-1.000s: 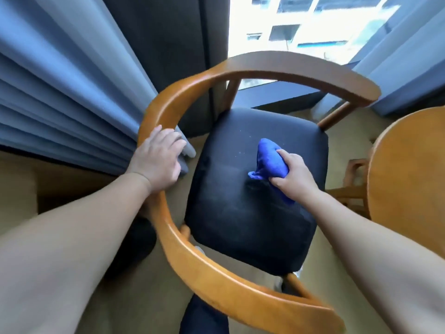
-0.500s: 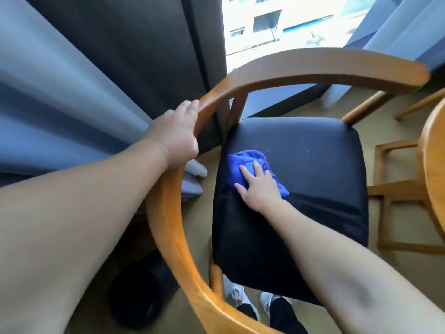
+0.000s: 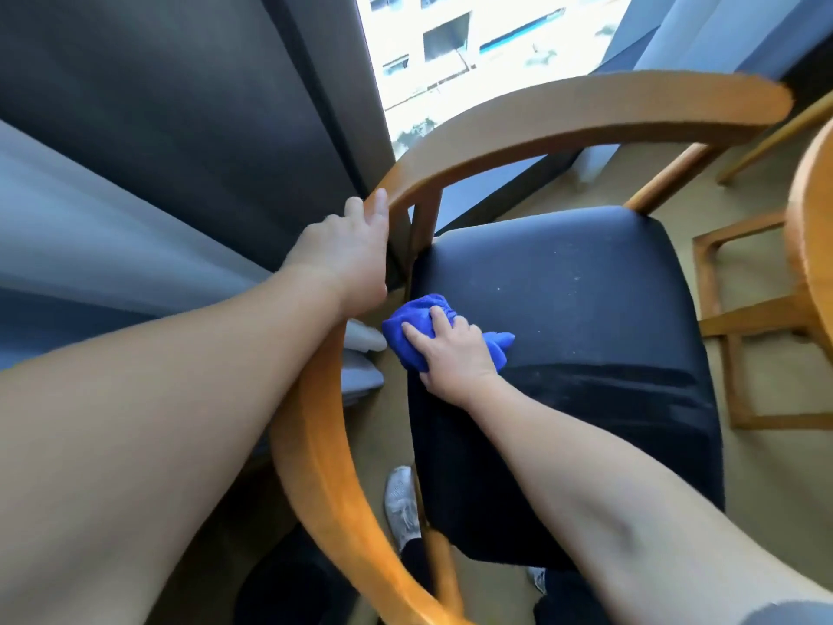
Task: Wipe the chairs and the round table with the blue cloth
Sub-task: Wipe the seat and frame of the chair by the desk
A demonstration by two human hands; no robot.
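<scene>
A wooden chair with a curved orange-brown rail point(image 3: 563, 115) and a black padded seat point(image 3: 586, 318) fills the view. My right hand point(image 3: 450, 354) presses the bunched blue cloth point(image 3: 417, 324) flat on the seat's left edge, fingers spread over it. My left hand point(image 3: 351, 259) rests on the chair's curved rail at its left bend, fingers laid along the wood. The round wooden table point(image 3: 811, 227) shows only as a slice at the right edge.
Grey-blue curtains point(image 3: 112, 227) hang close on the left. A bright window point(image 3: 473, 51) lies behind the chair. The table's wooden base frame point(image 3: 739, 322) stands right of the seat on beige floor. My feet in grey shoes point(image 3: 401, 502) show under the chair.
My right hand slid the blue cloth from the seat's middle to its left edge. My left hand shifted up along the rail. The view moved closer and left.
</scene>
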